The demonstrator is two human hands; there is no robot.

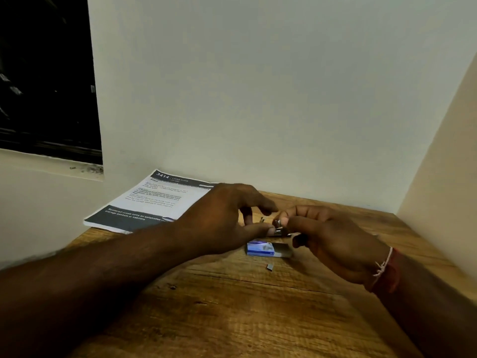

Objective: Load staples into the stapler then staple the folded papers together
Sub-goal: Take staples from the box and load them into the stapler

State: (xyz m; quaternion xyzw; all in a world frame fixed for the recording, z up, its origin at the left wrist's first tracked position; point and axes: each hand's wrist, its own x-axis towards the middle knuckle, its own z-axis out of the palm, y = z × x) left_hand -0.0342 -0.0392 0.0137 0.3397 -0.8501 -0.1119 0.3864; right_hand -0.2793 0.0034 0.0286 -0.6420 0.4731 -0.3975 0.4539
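Observation:
A small dark stapler [280, 229] is held between both hands just above the wooden table [232, 306]. My left hand [224, 218] pinches its near end with thumb and fingers, and my right hand [333, 239] grips its other end; most of the stapler is hidden by the fingers. Below the hands lies a small blue and white staple box [268, 249], slid partly open. A short loose strip of staples [270, 267] rests on the table in front of the box. The folded printed papers [152, 202] lie at the back left, against the wall.
White walls close the table at the back and at the right. A dark window with a sill is at the upper left. Red and white threads circle my right wrist [384, 270].

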